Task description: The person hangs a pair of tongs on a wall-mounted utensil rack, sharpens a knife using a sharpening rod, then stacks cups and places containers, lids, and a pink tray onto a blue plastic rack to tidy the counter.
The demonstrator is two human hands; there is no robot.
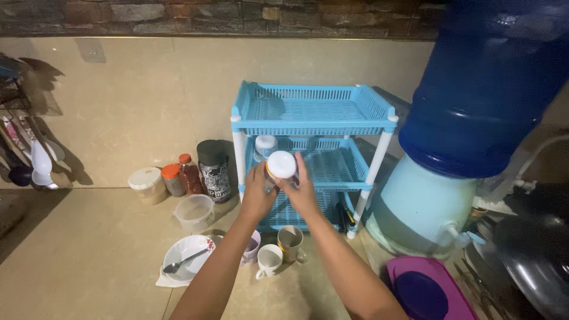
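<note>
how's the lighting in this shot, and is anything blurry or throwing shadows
Head view: dim, warm light; hanging utensils cast long shadows on the beige wall; the blue water bottle looms soft and slightly blurred at the right edge; the white-lidded jar held by left hand and right hand is bright, its lid nearly washed out.

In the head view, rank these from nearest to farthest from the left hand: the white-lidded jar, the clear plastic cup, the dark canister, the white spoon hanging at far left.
1. White-lidded jar, held by the left hand.
2. Clear plastic cup, just left of the hand.
3. Dark canister, up-left, too close to the cup to rank surely.
4. White spoon, far left wall.
</note>
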